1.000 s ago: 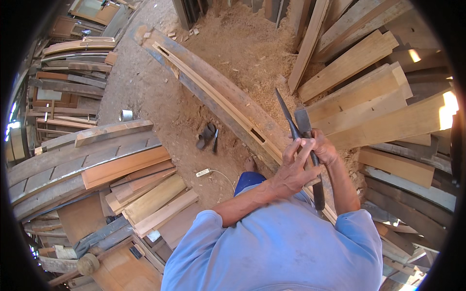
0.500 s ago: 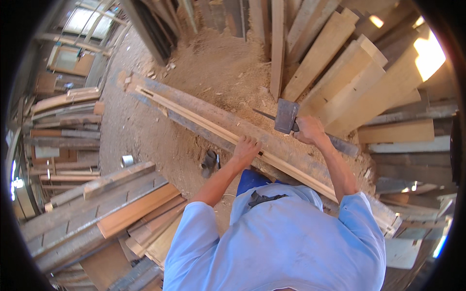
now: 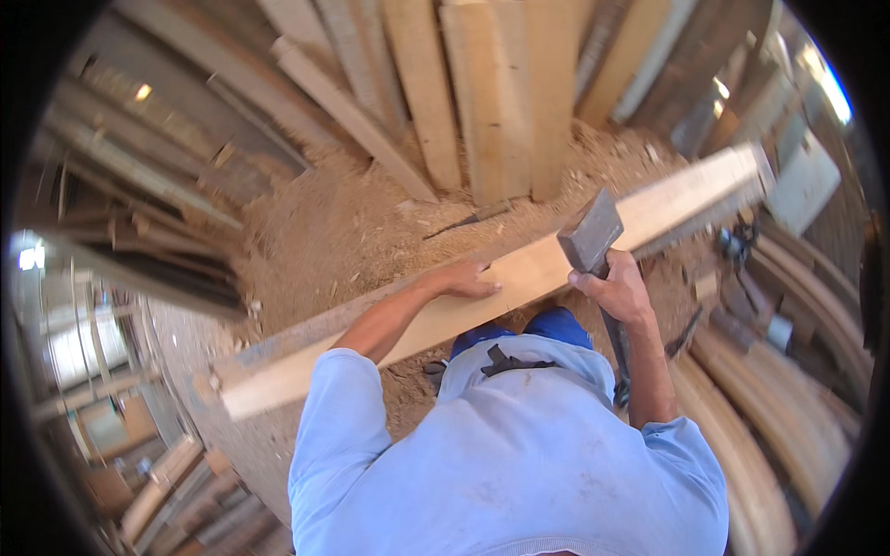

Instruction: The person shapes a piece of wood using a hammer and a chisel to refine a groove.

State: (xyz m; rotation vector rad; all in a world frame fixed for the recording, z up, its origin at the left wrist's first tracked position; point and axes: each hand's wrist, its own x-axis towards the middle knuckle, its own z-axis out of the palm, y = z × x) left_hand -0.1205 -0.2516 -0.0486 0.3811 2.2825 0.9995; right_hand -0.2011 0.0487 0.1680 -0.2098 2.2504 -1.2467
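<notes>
Left hand (image 3: 464,278) moved onto plank (image 3: 519,278), flat, open | right hand (image 3: 616,287) grips hatchet (image 3: 590,236) beside | risk: blade glancing toward fingers

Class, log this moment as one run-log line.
left hand: flat on plank | right hand: grips axe above plank | ground: sawdust

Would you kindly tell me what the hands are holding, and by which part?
The right hand grips an axe by its handle just below the head. The left hand holds nothing; it rests flat on the plank.
</notes>
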